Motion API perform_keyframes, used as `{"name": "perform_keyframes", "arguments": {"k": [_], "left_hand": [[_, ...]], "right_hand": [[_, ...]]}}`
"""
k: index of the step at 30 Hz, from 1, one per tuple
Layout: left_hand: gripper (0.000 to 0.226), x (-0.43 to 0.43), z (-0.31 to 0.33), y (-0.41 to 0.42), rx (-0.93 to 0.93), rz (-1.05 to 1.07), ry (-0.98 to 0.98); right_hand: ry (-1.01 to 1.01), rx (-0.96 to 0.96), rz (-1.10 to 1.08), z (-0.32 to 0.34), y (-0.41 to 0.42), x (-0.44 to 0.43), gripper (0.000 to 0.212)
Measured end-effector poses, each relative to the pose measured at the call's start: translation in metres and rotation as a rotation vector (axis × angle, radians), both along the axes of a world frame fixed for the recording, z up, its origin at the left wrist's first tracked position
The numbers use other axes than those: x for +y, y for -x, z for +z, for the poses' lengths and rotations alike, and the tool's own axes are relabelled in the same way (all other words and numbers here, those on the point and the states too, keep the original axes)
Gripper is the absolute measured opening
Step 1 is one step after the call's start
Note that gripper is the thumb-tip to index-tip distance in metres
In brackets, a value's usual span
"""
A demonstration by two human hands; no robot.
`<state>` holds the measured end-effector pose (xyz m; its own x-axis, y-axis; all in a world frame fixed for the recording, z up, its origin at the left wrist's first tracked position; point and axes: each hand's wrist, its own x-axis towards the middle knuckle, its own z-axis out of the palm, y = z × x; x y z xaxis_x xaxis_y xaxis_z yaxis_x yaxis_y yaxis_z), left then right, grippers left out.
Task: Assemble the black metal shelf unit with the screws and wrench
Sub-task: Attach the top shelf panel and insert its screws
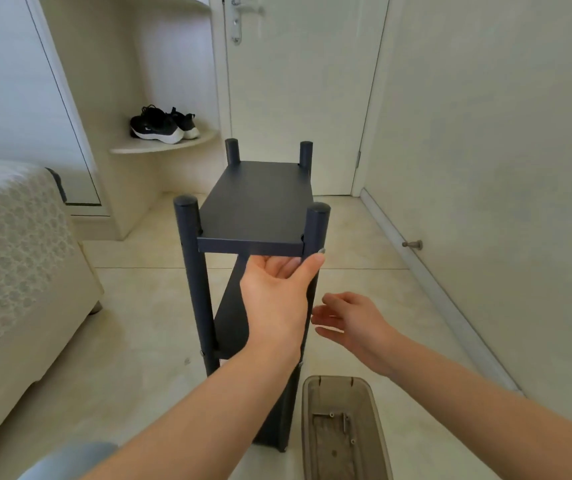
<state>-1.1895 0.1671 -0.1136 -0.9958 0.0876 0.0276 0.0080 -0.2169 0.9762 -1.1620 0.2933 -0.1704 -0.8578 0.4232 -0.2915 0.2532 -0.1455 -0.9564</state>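
Shelf unit [248, 245] stands, shelves fitted; my left hand [277, 299] cups its fingers under the top shelf [258, 199], right hand [353, 320] fingers spread; screws [352, 441] in tray [306, 407] suggest fastening left.

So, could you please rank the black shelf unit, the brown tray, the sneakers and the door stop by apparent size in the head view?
1. black shelf unit
2. brown tray, nearest the camera, so it looks enlarged
3. sneakers, far away; their true size against the tray is unsure
4. door stop
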Motion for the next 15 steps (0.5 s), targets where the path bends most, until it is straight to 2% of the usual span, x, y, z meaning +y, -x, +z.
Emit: {"name": "perform_keyframes", "arguments": {"k": [3,7,15], "left_hand": [[0.044,-0.003,0.003,0.001,-0.007,0.013,-0.035],[0.048,-0.011,0.008,0.004,-0.028,0.055,-0.052],[0.055,-0.039,0.023,0.035,-0.106,0.158,-0.125]], "right_hand": [[0.079,0.007,-0.057,0.012,0.002,-0.018,0.019],[0.108,0.019,-0.011,0.015,0.014,-0.036,0.025],[0.014,0.050,0.001,0.023,0.051,-0.078,0.024]]}}
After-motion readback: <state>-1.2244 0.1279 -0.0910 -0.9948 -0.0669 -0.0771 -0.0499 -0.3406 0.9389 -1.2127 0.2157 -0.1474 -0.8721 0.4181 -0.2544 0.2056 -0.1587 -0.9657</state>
